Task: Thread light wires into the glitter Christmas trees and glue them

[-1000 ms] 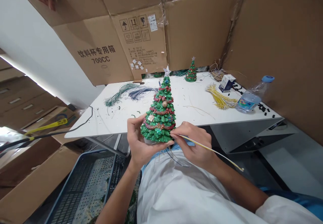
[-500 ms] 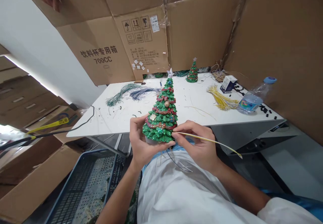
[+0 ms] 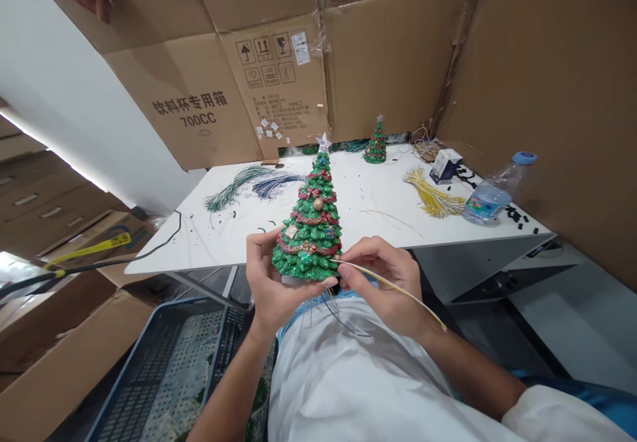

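L grip [image 3: 271,289]: clamped round base of Xmas tree [image 3: 309,229], thumb along lower front rim, fingers up the L side. Tree approx. upright, star at top, held above L grip & in front of wearer's lap, near edge of surface [image 3: 223,246] just beyond.

R grip [image 3: 385,283]: thumb + index together, pinching yel/wht wire [image 3: 398,287] at tree's lower R side. Inner bit of wire shows L of fingertips, against the branches; whether it's inside tree, can't tell. Outer length runs back over R grip, free end near R wrist.

Δ vs. 1.0 s & 0.5 s ago: wire length outside R pinch shorter; free end closer to wrist. Tree + both grips shifted slightly L vs. 0.5 s ago. L hold unchanged.

Thin leads [image 3: 343,316] hang below tree base, betw. the grips.

Beyond grips, on surface: 2nd tree [image 3: 375,145], far, a bit R of held tree. Fwd-L of L grip: grn wire bundle [image 3: 233,188], blue wire bundle [image 3: 275,184]. Fwd-R of R grip: yel wire bundle [image 3: 434,196], small box [image 3: 444,165], water bottle [image 3: 490,196]. Below-L of L grip: plastic crate [image 3: 156,342].
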Demonstrator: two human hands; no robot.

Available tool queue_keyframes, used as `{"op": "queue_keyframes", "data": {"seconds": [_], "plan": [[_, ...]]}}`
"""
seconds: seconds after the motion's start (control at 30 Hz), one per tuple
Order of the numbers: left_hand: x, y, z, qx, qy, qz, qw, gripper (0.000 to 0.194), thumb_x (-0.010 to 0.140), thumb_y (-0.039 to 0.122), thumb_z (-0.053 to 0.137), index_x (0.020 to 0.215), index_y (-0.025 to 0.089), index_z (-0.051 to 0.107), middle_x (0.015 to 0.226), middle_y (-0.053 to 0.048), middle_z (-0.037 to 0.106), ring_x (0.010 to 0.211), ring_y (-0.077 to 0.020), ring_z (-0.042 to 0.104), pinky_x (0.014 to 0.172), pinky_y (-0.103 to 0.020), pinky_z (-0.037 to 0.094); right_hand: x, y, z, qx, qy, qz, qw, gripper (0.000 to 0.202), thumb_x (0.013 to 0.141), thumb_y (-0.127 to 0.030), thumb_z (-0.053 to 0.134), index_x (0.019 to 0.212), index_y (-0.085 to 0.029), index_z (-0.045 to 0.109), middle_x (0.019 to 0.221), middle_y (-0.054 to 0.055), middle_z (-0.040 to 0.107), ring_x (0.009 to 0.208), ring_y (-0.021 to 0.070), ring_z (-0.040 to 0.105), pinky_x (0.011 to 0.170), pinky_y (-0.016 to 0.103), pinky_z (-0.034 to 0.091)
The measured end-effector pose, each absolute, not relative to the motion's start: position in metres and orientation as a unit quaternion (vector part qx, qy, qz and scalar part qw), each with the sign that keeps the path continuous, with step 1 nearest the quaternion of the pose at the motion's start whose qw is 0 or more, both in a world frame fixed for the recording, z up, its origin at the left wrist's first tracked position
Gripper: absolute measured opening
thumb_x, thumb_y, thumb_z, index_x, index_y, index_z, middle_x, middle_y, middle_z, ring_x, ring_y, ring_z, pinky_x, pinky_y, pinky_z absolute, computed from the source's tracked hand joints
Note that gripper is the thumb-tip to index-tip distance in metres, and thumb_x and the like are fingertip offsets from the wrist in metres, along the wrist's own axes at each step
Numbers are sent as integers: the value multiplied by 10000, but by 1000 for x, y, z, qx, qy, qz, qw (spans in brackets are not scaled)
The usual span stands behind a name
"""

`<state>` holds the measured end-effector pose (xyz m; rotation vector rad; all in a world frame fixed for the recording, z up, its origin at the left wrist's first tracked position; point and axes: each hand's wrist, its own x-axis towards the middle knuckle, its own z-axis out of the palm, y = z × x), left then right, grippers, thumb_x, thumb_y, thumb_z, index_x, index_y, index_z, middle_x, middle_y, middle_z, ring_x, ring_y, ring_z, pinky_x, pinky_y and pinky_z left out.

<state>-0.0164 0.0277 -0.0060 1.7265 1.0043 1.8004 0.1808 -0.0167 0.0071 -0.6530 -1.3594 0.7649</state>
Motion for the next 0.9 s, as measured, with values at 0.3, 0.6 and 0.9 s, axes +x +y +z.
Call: {"op": "queue_keyframes", "data": {"seconds": [0.3, 0.6, 0.9], "plan": [[-14, 26, -6, 635, 362, 647, 217, 992, 438, 535, 1140, 1251, 250, 649, 1141, -59, 713, 1008, -245, 758, 827, -343, 646, 179, -15, 5, -335, -595, 309, 662, 73, 977, -168, 752, 950, -236, 746, 812, -6, 750, 628, 124, 696, 621, 245, 622], [-15, 26, -6, 648, 350, 640, 218, 1022, 434, 560, 1140, 1273, 245, 649, 1176, -71, 712, 1038, -257, 772, 852, -349, 655, 182, -16, 8, -342, -616, 292, 647, 72, 974, -170, 766, 946, -234, 783, 813, 9, 769, 696, 148, 724, 658, 261, 630], [-14, 28, -5, 632, 359, 651, 220, 973, 426, 552, 1142, 1225, 263, 669, 1139, -56, 715, 1000, -248, 761, 823, -352, 654, 185, -12, 8, -277, -592, 393, 647, 73, 991, -213, 789, 1052, -226, 750, 868, 4, 765, 674, 124, 724, 624, 233, 617]]}}
